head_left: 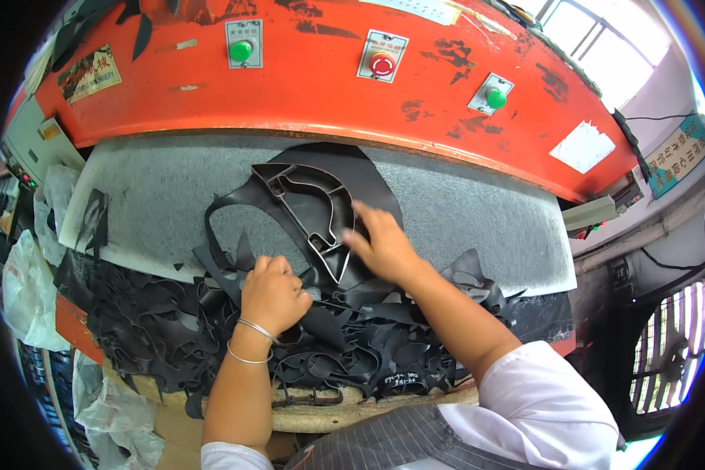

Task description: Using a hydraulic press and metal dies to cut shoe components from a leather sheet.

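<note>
A metal cutting die (319,205), a curved steel outline with cross braces, lies on a black leather sheet (376,184). The sheet has a large cut-out on its left side and rests on the grey cutting bed. My right hand (384,249) is at the die's right edge, index finger and thumb apart, the fingertips at the rim; the thumb is slightly blurred. Closed over the sheet's near edge is my left hand (272,294), fingers curled and the leather between them partly hidden. Two silver bangles (252,342) circle the left wrist.
Black leather offcuts (157,325) are heaped along the bed's near side. Beyond the grey bed (462,211) stands the orange machine beam (305,86), with two green buttons and a red stop button (382,64). Clear plastic bags (31,290) hang at the left.
</note>
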### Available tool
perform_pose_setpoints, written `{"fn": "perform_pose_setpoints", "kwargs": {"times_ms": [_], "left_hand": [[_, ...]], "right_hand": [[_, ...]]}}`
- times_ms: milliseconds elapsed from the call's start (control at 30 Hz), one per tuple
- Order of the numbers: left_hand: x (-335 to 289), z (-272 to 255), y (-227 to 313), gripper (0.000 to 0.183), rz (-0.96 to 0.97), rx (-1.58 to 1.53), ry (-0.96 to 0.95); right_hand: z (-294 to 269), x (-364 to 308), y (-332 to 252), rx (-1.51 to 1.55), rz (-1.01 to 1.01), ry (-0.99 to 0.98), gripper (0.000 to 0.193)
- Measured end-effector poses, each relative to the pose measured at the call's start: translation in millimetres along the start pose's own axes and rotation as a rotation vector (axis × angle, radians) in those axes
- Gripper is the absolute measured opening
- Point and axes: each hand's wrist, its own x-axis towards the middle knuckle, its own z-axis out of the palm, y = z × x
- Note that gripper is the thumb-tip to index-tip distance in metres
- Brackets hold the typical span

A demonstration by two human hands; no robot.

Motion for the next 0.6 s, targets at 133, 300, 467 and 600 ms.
{"fn": "perform_pose_setpoints", "kwargs": {"times_ms": [133, 300, 467, 600], "left_hand": [[13.0, -14.1, 7.5, 0.015, -0.007, 0.012, -0.063], [-2.4, -17.9, -7.1, 0.046, 0.312, 0.07, -0.191], [9.3, -64.9, -15.4, 0.02, 0.253, 0.084, -0.344], [25.0, -68.4, 10.3, 0.02, 0.198, -0.113, -0.174]], "right_hand": [[-29.1, -98.1, -3.8, -0.379, -0.133, -0.262, 0.06], [-73.6, -159.0, 6.0, -0.451, -0.166, -0.433, 0.054], [-119.7, -173.4, 1.4, -0.222, -0.182, -0.659, 0.058], [-118.4, -110.3, -8.8, 0.132, -0.137, -0.303, 0.059]]}}
